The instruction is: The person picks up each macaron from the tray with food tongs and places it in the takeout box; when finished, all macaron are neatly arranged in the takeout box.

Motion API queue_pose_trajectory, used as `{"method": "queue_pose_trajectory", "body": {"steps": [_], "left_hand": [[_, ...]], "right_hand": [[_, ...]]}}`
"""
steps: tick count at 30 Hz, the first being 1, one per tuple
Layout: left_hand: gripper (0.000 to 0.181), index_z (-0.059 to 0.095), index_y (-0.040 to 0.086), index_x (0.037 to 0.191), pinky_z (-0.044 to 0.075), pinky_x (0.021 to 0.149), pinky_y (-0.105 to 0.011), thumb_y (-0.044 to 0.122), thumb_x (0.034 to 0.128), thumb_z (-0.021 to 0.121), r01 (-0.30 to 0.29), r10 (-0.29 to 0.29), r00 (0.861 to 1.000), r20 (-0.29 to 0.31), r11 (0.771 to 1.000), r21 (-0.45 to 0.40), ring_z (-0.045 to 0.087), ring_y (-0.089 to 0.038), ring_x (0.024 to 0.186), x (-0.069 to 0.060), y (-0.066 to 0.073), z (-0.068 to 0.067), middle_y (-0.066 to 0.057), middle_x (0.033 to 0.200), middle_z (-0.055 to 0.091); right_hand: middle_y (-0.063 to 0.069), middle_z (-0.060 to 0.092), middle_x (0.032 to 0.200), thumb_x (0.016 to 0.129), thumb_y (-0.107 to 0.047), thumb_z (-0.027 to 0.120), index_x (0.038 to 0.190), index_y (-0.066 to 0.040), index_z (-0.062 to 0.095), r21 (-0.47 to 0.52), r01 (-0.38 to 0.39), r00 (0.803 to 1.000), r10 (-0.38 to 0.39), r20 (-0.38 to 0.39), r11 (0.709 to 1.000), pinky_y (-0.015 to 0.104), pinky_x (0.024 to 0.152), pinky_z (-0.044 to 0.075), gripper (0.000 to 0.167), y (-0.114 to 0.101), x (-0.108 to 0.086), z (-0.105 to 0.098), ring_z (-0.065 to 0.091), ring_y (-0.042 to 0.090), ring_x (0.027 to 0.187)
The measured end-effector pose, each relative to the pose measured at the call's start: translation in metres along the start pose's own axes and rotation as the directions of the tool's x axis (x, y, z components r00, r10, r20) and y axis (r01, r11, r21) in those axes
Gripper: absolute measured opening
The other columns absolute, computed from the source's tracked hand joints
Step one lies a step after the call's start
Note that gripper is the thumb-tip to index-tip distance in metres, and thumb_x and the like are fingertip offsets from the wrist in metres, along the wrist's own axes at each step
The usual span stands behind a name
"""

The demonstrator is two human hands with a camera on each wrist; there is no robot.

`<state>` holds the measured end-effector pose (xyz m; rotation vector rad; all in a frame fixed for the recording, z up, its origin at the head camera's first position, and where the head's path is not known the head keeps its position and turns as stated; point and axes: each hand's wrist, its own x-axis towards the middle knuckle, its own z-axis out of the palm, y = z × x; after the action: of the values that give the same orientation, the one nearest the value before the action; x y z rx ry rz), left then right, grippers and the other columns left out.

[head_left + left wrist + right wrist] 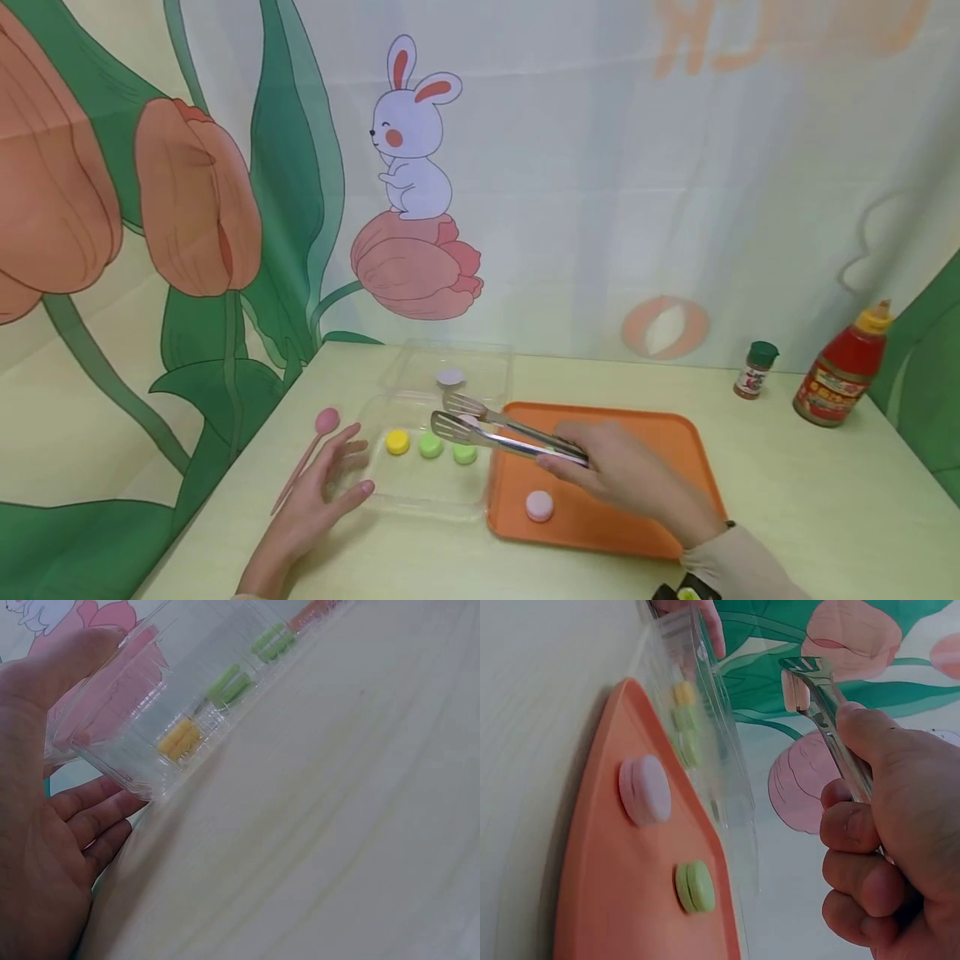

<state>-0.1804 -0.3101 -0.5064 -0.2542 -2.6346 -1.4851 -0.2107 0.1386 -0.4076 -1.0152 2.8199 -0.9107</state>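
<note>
My right hand [622, 475] grips metal tongs [838, 742] whose tips hold a pink macaron [795, 691] above the clear plastic box [420, 502]. Inside that box sit a yellow macaron [397, 442] and two green macarons [431, 444] in a row. Beside the box's left side is my left hand [318, 492], fingers loosely bent and thumb apart; its fingers are at the box corner in the left wrist view. On the orange tray [600, 533] lie a pink macaron [539, 506] and a green macaron [695, 886], the latter mostly hidden by the right hand in the head view.
A pink spoon [327, 421] lies left of the box. Behind, the raised clear lid [487, 367] shows a pale disc [450, 377]. A green-capped shaker [756, 369] and a red sauce bottle [843, 367] stand at the back right, near a printed curtain [555, 208].
</note>
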Motion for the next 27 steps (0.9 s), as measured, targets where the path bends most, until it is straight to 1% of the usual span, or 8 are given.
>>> {"method": "queue_pose_trajectory", "body": {"steps": [4,6,10,12,14,16,22,27], "left_hand": [[0.082,0.034,0.022,0.174,0.037,0.124,-0.069,0.029,0.1055,0.08,-0.011,0.011,1.0,-0.01,1.0,0.002,0.06,-0.037,0.148,0.0,0.0,-0.002,-0.013,0.162,0.06],[0.082,0.034,0.021,0.174,0.039,0.124,-0.068,0.028,0.1053,0.08,-0.02,0.02,1.0,-0.015,1.0,0.009,0.061,-0.036,0.147,-0.001,-0.001,-0.003,-0.013,0.161,0.06],[0.082,0.035,0.022,0.174,0.045,0.122,-0.046,0.026,0.1051,0.08,-0.04,0.04,0.999,-0.017,0.999,0.027,0.063,-0.034,0.146,-0.002,-0.002,-0.004,-0.013,0.161,0.061],[0.082,0.036,0.022,0.173,0.045,0.119,-0.034,0.026,0.1047,0.081,-0.038,0.039,0.999,-0.018,0.999,0.032,0.063,-0.033,0.145,-0.003,-0.003,-0.004,-0.012,0.16,0.061],[0.082,0.036,0.023,0.173,0.043,0.118,-0.028,0.027,0.1045,0.081,-0.032,0.033,0.999,-0.017,0.999,0.029,0.063,-0.033,0.146,-0.003,-0.004,-0.003,-0.012,0.16,0.062],[0.082,0.036,0.025,0.173,0.043,0.118,-0.027,0.027,0.1044,0.081,-0.026,0.026,0.999,-0.018,0.999,0.028,0.062,-0.034,0.147,-0.003,-0.004,-0.003,-0.011,0.16,0.062],[0.083,0.036,0.025,0.174,0.042,0.123,-0.038,0.031,0.1043,0.081,-0.02,0.021,1.0,-0.018,0.999,0.032,0.058,-0.035,0.15,-0.001,-0.003,0.0,-0.011,0.161,0.061],[0.084,0.036,0.023,0.173,0.038,0.119,-0.02,0.029,0.1036,0.082,-0.033,0.033,0.999,-0.012,0.999,0.0,0.06,-0.035,0.148,0.001,-0.002,0.0,-0.013,0.16,0.061]], "right_hand": [[-0.013,0.049,0.071,0.11,-0.064,0.06,0.096,-0.025,0.063,-0.003,0.022,0.999,-0.022,0.04,1.0,0.024,0.057,0.037,0.042,-0.011,0.016,0.007,0.044,0.001,0.06],[-0.013,0.053,0.073,0.11,-0.064,0.06,0.099,-0.026,0.066,0.003,0.036,0.998,-0.037,0.059,0.999,0.024,0.058,0.039,0.04,-0.016,0.023,0.011,0.046,0.001,0.061],[-0.013,0.049,0.071,0.11,-0.06,0.063,0.095,-0.027,0.065,-0.01,0.063,0.994,-0.061,0.085,0.998,0.024,0.056,0.034,0.037,-0.026,0.035,0.018,0.044,0.001,0.06],[-0.013,0.047,0.07,0.11,-0.058,0.065,0.092,-0.027,0.064,-0.031,0.076,0.992,-0.072,0.101,0.997,0.024,0.056,0.033,0.036,-0.03,0.041,0.022,0.042,0.002,0.059],[-0.014,0.046,0.07,0.11,-0.057,0.066,0.091,-0.026,0.063,-0.053,0.087,0.988,-0.079,0.129,0.995,0.024,0.057,0.034,0.037,-0.035,0.046,0.026,0.043,0.002,0.06],[-0.014,0.046,0.071,0.109,-0.056,0.067,0.091,-0.024,0.064,-0.068,0.099,0.983,-0.087,0.159,0.993,0.024,0.059,0.036,0.037,-0.039,0.053,0.03,0.045,0.002,0.062],[-0.011,0.041,0.068,0.11,-0.053,0.068,0.086,-0.019,0.062,-0.102,0.103,0.975,-0.08,0.209,0.989,0.025,0.06,0.037,0.042,-0.053,0.064,0.038,0.042,0.005,0.061],[-0.011,0.044,0.068,0.109,-0.048,0.071,0.085,-0.02,0.064,-0.114,0.092,0.973,-0.066,0.219,0.989,0.025,0.057,0.036,0.038,-0.063,0.069,0.043,0.043,0.005,0.06]]}}
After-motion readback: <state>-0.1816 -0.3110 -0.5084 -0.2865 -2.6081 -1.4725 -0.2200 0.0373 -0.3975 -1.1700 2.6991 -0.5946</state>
